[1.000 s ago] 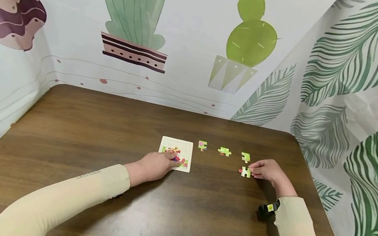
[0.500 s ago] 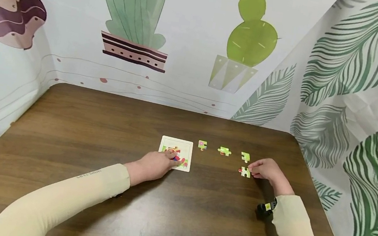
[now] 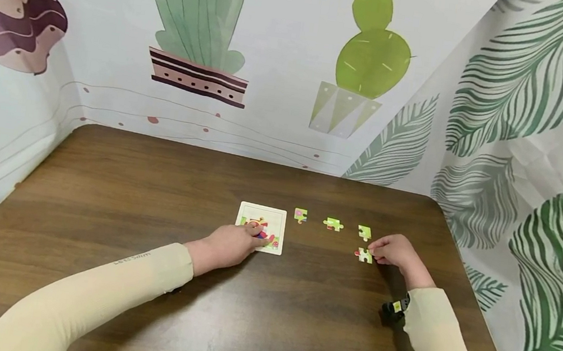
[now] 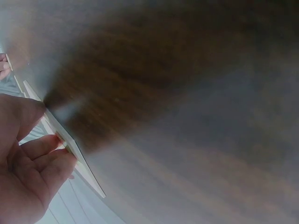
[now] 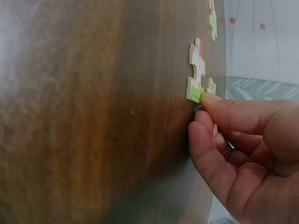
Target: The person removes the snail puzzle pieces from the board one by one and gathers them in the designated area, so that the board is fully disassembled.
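Note:
In the head view, my left hand (image 3: pixel 224 247) rests on a square puzzle board (image 3: pixel 280 216) with a cream frame and a colourful picture partly fitted in it. The left wrist view shows the thumb and bent fingertips touching the board (image 4: pixel 93 179), which lies flat. My right hand (image 3: pixel 395 252) pinches the right edge of a green, white and red jigsaw piece (image 3: pixel 364 256) between thumb and forefinger. In the right wrist view, the thumb is on a corner of this piece (image 5: pixel 197 77), flat on the table or nearly so.
Loose green jigsaw pieces lie behind it: one at the far right (image 3: pixel 364 232), another in the middle (image 3: pixel 332 224), and one with a pink flower (image 3: pixel 300 215) near the board. Brown wooden table (image 3: pixel 251 326) lies beneath. Patterned walls (image 3: pixel 283 81) stand behind and to the sides.
Both hands stay almost where they were. The piece at my right fingers has barely shifted, and the head view has moved very slightly.

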Demonstrator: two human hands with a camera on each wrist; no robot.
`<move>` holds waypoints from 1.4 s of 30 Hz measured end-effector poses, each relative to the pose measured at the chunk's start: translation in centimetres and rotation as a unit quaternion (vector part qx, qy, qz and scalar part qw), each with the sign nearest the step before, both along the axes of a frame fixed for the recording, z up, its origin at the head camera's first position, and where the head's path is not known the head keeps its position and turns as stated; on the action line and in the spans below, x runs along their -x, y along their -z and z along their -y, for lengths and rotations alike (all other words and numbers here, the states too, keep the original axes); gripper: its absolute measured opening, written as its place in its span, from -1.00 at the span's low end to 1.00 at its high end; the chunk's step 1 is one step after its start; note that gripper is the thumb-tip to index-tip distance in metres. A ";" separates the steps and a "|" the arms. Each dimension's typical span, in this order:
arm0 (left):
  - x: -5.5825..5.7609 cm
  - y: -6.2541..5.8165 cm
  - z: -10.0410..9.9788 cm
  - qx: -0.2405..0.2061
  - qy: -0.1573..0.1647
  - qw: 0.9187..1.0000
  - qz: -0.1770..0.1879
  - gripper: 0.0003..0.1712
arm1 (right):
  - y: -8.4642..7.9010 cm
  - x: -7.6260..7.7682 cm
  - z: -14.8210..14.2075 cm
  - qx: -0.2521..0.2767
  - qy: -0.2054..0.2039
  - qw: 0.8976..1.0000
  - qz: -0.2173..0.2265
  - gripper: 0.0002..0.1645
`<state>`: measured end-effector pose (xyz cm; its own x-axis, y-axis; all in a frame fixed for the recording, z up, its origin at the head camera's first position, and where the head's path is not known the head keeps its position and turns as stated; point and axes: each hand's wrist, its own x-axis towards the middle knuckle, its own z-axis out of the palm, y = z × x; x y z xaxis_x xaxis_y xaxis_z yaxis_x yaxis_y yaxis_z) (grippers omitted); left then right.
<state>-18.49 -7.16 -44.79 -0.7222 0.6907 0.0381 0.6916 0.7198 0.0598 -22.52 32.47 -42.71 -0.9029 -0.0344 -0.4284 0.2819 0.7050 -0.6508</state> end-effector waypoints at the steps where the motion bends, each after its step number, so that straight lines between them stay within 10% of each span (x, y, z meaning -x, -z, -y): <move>1: 0.0 0.0 0.0 0.000 0.000 1.000 0.002 -0.63 | 0.0 0.0 0.0 -0.002 -0.001 1.000 -0.001 -0.70; 9: 0.6 -0.3 0.0 -0.021 -0.004 0.999 0.048 -0.61 | 0.1 0.1 0.0 -0.007 0.001 1.000 -0.004 -0.70; 24: 0.5 0.6 0.7 -0.084 0.032 0.996 -0.013 -0.72 | -1.3 0.4 2.4 0.079 0.001 0.996 -0.034 -0.51; 34: 0.3 0.1 1.3 -0.073 0.014 0.997 -0.021 -0.69 | -2.0 1.0 8.9 0.262 0.025 0.964 -0.046 -0.50; 42: -0.3 0.4 2.3 -0.071 -0.010 0.997 -0.013 -0.66 | -0.9 1.3 12.8 0.299 0.037 0.952 -0.047 -0.52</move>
